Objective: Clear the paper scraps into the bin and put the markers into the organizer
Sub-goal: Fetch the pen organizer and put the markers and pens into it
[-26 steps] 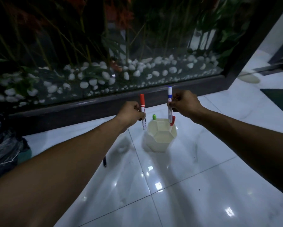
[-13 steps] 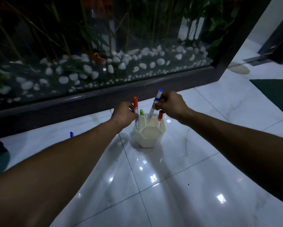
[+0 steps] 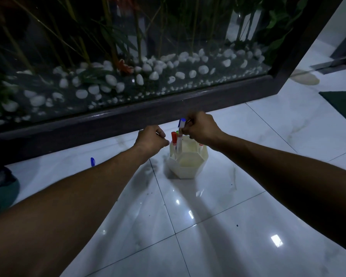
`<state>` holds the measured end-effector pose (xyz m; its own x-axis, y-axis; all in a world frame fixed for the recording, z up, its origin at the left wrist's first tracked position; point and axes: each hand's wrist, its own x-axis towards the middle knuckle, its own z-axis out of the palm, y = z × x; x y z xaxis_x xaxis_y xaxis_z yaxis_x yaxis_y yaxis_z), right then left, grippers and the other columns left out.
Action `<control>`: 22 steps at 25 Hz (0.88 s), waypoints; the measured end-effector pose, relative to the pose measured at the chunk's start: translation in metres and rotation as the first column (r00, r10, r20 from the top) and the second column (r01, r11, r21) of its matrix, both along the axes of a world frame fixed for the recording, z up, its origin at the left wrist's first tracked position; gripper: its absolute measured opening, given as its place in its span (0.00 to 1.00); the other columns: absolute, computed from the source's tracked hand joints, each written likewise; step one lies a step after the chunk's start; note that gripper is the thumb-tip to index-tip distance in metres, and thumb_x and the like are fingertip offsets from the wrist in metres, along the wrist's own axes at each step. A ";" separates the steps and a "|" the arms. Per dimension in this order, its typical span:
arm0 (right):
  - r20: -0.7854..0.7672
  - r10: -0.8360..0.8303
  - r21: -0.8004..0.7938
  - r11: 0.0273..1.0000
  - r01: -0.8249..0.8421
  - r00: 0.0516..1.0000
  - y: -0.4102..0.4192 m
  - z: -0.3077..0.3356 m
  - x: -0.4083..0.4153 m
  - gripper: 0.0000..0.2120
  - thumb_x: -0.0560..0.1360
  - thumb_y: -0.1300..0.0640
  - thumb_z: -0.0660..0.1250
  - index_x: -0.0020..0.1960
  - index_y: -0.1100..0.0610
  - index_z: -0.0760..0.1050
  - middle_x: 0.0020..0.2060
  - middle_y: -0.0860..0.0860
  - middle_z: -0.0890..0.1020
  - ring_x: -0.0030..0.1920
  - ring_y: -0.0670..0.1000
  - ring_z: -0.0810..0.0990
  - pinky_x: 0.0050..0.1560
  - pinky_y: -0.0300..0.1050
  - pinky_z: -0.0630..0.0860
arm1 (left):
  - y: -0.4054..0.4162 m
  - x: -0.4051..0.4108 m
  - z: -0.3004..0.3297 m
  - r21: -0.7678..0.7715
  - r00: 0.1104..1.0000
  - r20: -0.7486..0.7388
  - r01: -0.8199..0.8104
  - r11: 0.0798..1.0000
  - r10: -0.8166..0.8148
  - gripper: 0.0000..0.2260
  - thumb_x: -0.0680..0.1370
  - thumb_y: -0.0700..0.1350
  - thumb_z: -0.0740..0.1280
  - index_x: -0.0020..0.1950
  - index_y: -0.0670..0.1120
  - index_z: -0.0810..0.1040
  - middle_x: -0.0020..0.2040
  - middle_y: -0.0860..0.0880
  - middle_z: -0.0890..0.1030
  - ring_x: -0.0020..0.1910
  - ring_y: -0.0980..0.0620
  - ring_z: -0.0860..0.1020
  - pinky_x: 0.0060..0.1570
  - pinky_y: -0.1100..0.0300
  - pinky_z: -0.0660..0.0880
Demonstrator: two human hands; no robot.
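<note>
Four markers stood in the cream faceted organizer (image 3: 188, 166) on glossy marble tiles — red-capped marker (image 3: 174, 137), green, another red, and the blue-capped marker (image 3: 181, 128) pinched by the right hand (image 3: 201, 127). The left hand (image 3: 151, 139) was curled beside it, seemingly empty. One blue cap (image 3: 92, 161) lay apart.

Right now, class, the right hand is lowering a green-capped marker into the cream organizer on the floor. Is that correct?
Not quite. The head view shows the right hand holding a blue-capped marker, not a green-capped one, as it goes into the cream organizer on the floor.
</note>
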<state>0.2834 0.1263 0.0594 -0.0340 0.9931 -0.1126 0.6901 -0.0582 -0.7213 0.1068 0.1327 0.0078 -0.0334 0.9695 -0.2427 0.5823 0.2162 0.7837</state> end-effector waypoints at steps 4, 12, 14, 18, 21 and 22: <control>0.071 0.000 0.041 0.999 -0.003 0.997 0.004 0.000 -0.009 0.09 0.73 0.59 0.75 0.52 0.57 0.82 0.50 0.54 0.85 0.51 0.53 0.83 0.53 0.51 0.80 | -0.001 -0.020 0.002 0.005 1.000 -0.021 -0.019 1.000 0.019 0.10 0.70 0.42 0.77 0.47 0.46 0.80 0.45 0.45 0.84 0.46 0.48 0.83 0.50 0.50 0.82; 0.196 0.199 0.185 0.954 -0.236 0.960 0.002 0.007 -0.068 0.06 0.73 0.55 0.74 0.46 0.54 0.78 0.44 0.48 0.84 0.43 0.46 0.80 0.40 0.41 0.73 | -0.020 -0.119 -0.010 -0.096 0.979 -0.204 -0.051 0.994 0.031 0.15 0.69 0.45 0.78 0.50 0.45 0.78 0.51 0.45 0.81 0.45 0.49 0.79 0.42 0.58 0.76; 0.211 0.260 0.175 0.938 -0.299 0.942 0.001 0.001 -0.098 0.07 0.72 0.54 0.74 0.47 0.54 0.79 0.44 0.48 0.84 0.42 0.47 0.80 0.42 0.42 0.74 | -0.026 -0.148 -0.016 -0.138 0.967 -0.250 -0.082 0.987 0.045 0.15 0.69 0.46 0.78 0.51 0.46 0.78 0.51 0.46 0.80 0.45 0.50 0.79 0.41 0.58 0.76; 0.158 0.385 -0.021 0.922 -0.387 0.909 0.002 -0.031 -0.159 0.10 0.73 0.52 0.75 0.52 0.52 0.78 0.45 0.49 0.84 0.45 0.49 0.82 0.43 0.41 0.74 | -0.033 -0.193 -0.035 -0.184 0.927 -0.367 -0.161 0.970 0.084 0.16 0.71 0.46 0.76 0.55 0.43 0.78 0.52 0.45 0.79 0.52 0.45 0.79 0.52 0.53 0.78; 0.194 0.441 -0.175 0.894 -0.412 0.876 0.001 -0.066 -0.197 0.13 0.74 0.51 0.74 0.54 0.56 0.78 0.46 0.50 0.81 0.48 0.52 0.81 0.49 0.44 0.78 | -0.034 -0.215 -0.056 -0.248 0.881 -0.462 -0.242 0.938 0.105 0.19 0.73 0.50 0.75 0.59 0.41 0.77 0.54 0.43 0.80 0.53 0.43 0.79 0.51 0.53 0.78; 0.218 0.453 -0.234 0.884 -0.405 0.864 0.000 -0.080 -0.208 0.15 0.74 0.50 0.74 0.55 0.58 0.78 0.46 0.50 0.81 0.47 0.51 0.81 0.48 0.44 0.78 | -0.035 -0.222 -0.063 -0.271 0.877 -0.468 -0.260 0.927 0.109 0.19 0.74 0.52 0.74 0.58 0.41 0.77 0.53 0.42 0.81 0.52 0.44 0.80 0.48 0.55 0.77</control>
<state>0.0750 0.1264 -0.0211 -0.3977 0.8497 -0.3463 0.8356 0.1794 -0.5192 -0.1151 0.0977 -0.0549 -0.3792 0.8080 -0.4509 0.7716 0.5451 0.3278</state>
